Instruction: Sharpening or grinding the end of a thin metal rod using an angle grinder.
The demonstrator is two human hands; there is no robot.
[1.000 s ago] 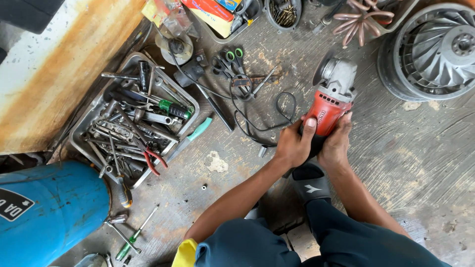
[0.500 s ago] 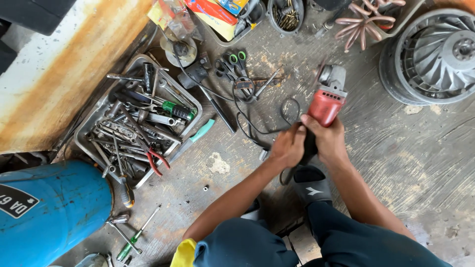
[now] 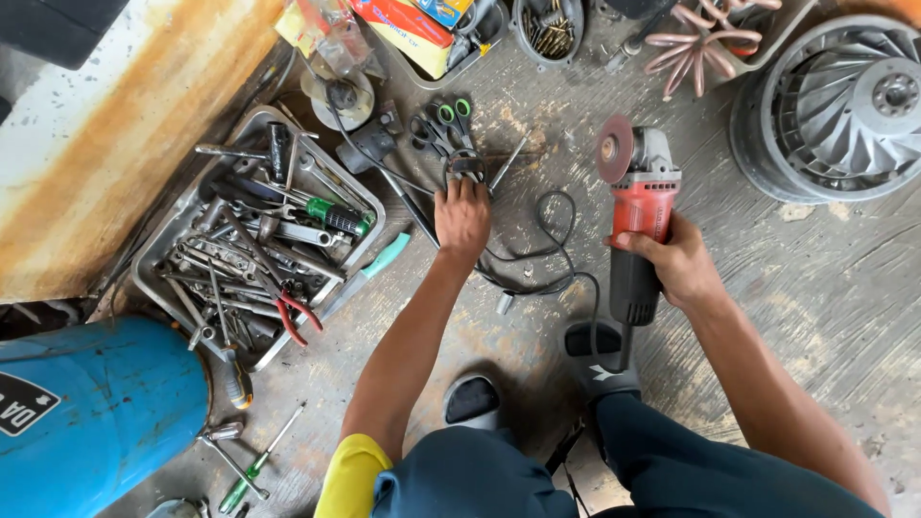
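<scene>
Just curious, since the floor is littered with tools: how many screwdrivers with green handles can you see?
2. One green-handled screwdriver lies in the metal tray of tools; a slimmer one lies on the floor by the blue cylinder. More may be buried in the tray.

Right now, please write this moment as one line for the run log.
right hand: holds red angle grinder | left hand: reaches small metal tool near scissors | tool tray: left side
</scene>
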